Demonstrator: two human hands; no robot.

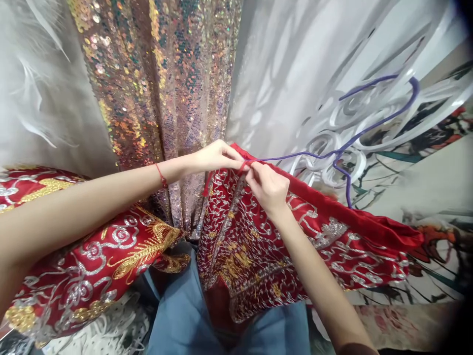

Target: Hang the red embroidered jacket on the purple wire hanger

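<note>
A red skirt-like garment (254, 236), embroidered in silver and gold, spreads across my lap with a plain red band (318, 195) along its upper edge. At the band's left end, my left hand (220, 157) pinches a thin red tie (242, 166) close to a purple cord (318, 154). Thumb and fingers closed, my right hand (269, 185) grips the same spot from the other side. The cord stretches rightward from the fingertips, and red fabric loops around its end there. Exactly which strand each hand pinches is partly hidden by the fingers.
White scrollwork (354, 143) at the right has the purple cord passing over it. A sequined cloth (185, 88) hangs ahead, beside white fabric with feathers (33, 93). More red embroidered cloth (121, 246) lies under my left arm. A floral-patterned surface (417, 192) is at the right.
</note>
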